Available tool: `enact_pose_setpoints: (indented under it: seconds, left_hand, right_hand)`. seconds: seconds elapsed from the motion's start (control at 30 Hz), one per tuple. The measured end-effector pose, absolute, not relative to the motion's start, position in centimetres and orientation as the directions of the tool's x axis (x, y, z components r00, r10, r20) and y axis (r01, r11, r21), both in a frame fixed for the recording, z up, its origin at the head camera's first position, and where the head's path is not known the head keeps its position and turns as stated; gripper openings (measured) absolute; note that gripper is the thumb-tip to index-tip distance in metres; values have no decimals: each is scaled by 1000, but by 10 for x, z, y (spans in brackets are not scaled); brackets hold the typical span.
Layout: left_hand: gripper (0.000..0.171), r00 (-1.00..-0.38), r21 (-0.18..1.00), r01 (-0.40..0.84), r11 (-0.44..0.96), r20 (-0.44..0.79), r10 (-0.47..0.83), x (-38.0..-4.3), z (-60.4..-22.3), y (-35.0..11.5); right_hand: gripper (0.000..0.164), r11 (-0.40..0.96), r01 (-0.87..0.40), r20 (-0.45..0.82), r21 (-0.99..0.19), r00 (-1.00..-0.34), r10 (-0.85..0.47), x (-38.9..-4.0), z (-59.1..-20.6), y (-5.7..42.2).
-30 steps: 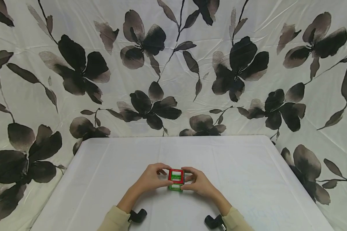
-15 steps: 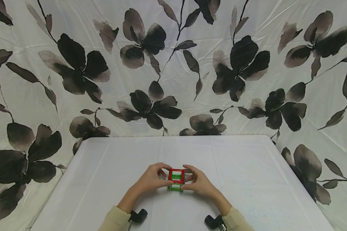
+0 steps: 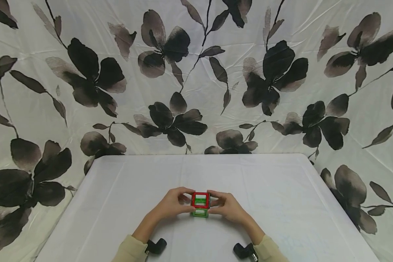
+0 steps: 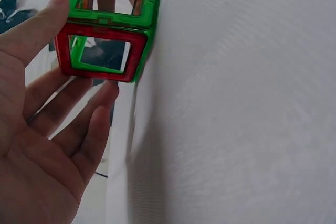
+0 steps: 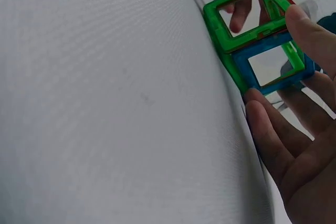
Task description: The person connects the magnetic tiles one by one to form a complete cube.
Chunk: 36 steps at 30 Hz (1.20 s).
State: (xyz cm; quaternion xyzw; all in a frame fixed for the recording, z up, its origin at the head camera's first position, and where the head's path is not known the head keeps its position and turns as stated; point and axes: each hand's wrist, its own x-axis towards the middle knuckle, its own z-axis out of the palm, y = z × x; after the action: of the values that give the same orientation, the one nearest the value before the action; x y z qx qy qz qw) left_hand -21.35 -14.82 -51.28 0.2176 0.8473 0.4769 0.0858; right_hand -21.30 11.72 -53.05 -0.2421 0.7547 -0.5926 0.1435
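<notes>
A small cube of magnetic tiles (image 3: 201,207) stands on the white table, held between both hands. Its top is a red frame tile and its near side a green tile (image 4: 110,21). The left wrist view shows a red tile (image 4: 101,76) on its left side; in the right wrist view a blue tile (image 5: 245,69) forms the right side. My left hand (image 3: 173,202) grips the left edges with thumb and fingers. From the right, my right hand (image 3: 228,207) holds the cube, thumb near the top front corner, fingers along the blue side. The far side is mostly hidden.
The white-covered table (image 3: 144,174) spreads around the hands. Behind it hangs a white cloth with dark flowers (image 3: 163,120). Black wrist devices (image 3: 156,246) sit at both wrists, below pale yellow sleeves (image 3: 131,249).
The right thumb has slid slightly up and right, off the green front tile's edge. The cube stays between both hands, and the head view has shifted a little.
</notes>
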Motion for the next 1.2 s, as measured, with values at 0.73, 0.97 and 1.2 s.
enact_pose_setpoints:
  seconds: [0.73, 0.97, 1.2]
  left_hand:
    - [66, -897, 879, 246, 408, 46, 440, -213, -519, -147]
    - [65, -894, 869, 264, 419, 56, 445, -214, -520, -146]
    - [70, -902, 854, 261, 450, 49, 430, -213, -519, -148]
  right_hand:
    - [68, 204, -214, 66, -955, -827, -558, -213, -533, 118]
    - [67, 196, -224, 79, -955, -825, -560, -212, -531, 118]
    - [71, 200, -209, 62, -957, -823, -565, -213, -530, 121]
